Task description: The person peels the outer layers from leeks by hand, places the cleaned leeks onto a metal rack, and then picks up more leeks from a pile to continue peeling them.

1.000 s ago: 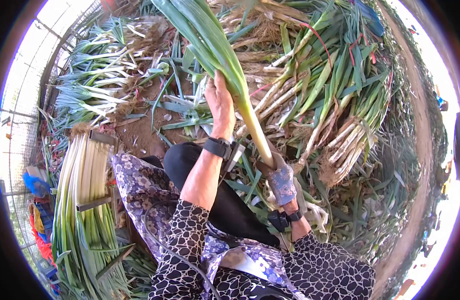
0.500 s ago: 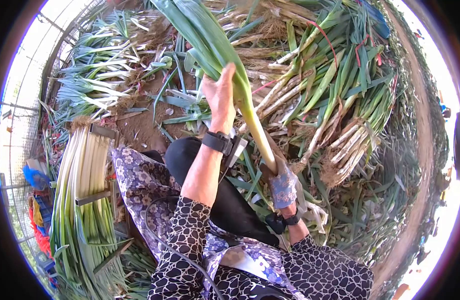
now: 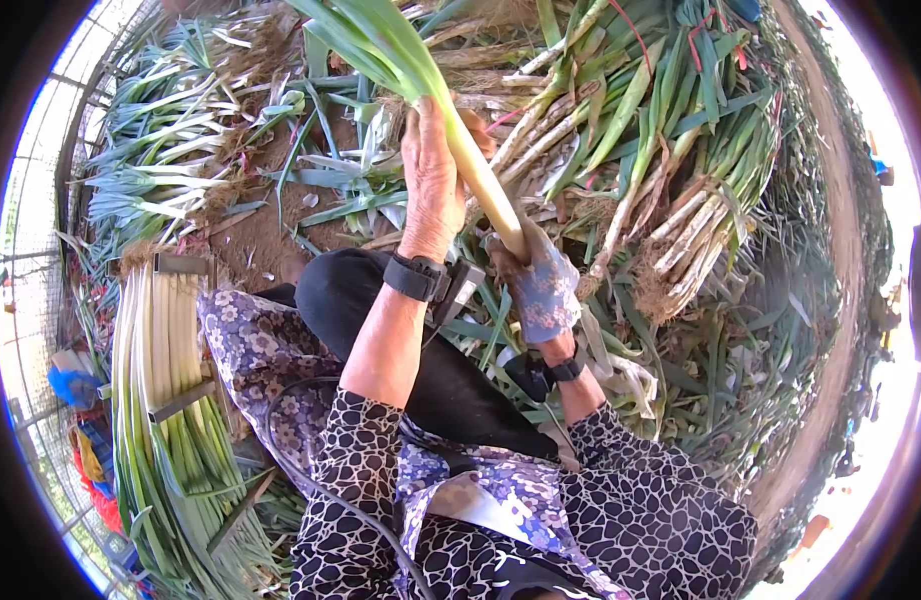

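A thick leek [image 3: 478, 175] slants across the middle of the head view, its green leaves toward the top and its pale root end toward me. Bare, my left hand [image 3: 436, 185] is closed round the upper shank just below the leaves, with its fingers partly behind the stalk. My right hand [image 3: 543, 285], in a patterned glove, grips the root end, so the roots are hidden. Below both hands lie loose leaves and trimmings [image 3: 621, 370].
A metal-framed rack [image 3: 186, 262] of stacked cleaned leeks stands at my left. More leeks [image 3: 171, 140] lie in rows at the far left. Untrimmed, rooty leeks [image 3: 691, 235], some near red ties, are heaped at the right. A cable [image 3: 326, 488] runs over my left sleeve.
My left hand now sits lower on the leek, nearer the pale shank, and its thumb no longer shows across the leaves. The right hand still grips the root end. The view has shifted slightly.
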